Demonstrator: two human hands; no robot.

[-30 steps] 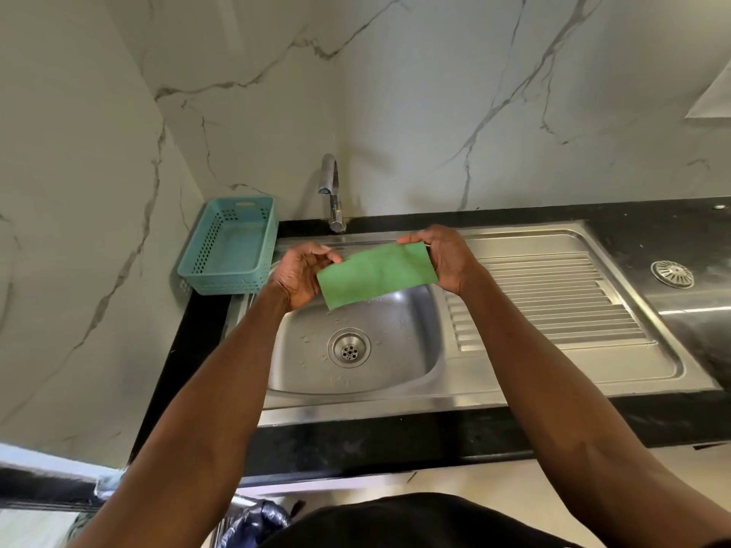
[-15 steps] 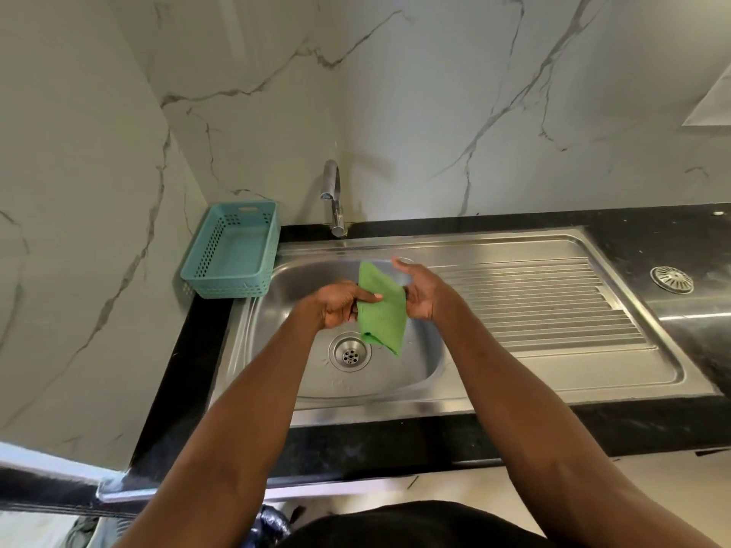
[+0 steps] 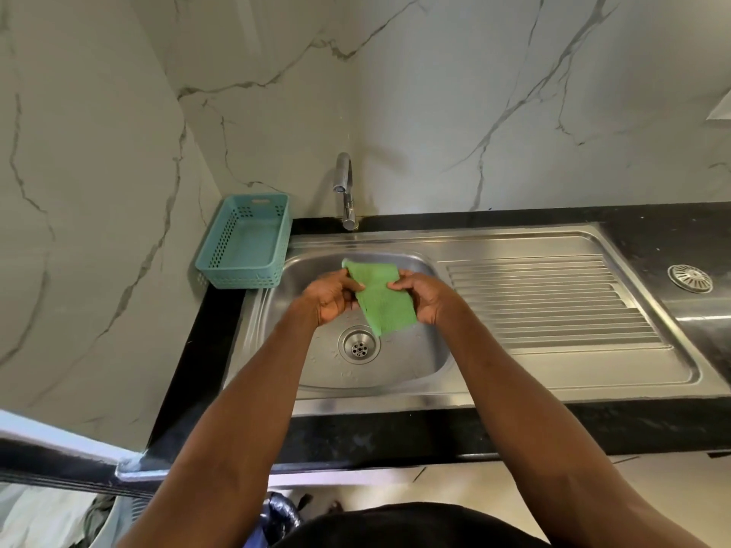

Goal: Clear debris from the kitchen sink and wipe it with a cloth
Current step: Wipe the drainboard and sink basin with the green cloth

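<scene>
A green cloth [image 3: 381, 300], folded into a narrow strip, hangs above the steel sink bowl [image 3: 415, 357]. My left hand [image 3: 330, 296] pinches its left edge and my right hand [image 3: 425, 296] pinches its right edge, both over the bowl's middle. The cloth's lower end dangles just above the round drain [image 3: 358, 345]. Water drops speckle the bowl's floor. I see no debris in the bowl.
A tap [image 3: 345, 191] rises behind the bowl. A teal perforated basket [image 3: 245, 243] sits on the black counter [image 3: 205, 342] at the left. The ribbed drainboard [image 3: 553, 302] lies to the right, and a loose metal strainer [image 3: 689, 278] rests beyond it. Marble walls close off the back and left.
The cloth went from a wide strip stretched between my hands to a folded narrow one. Both hands came closer together and lower, over the bowl.
</scene>
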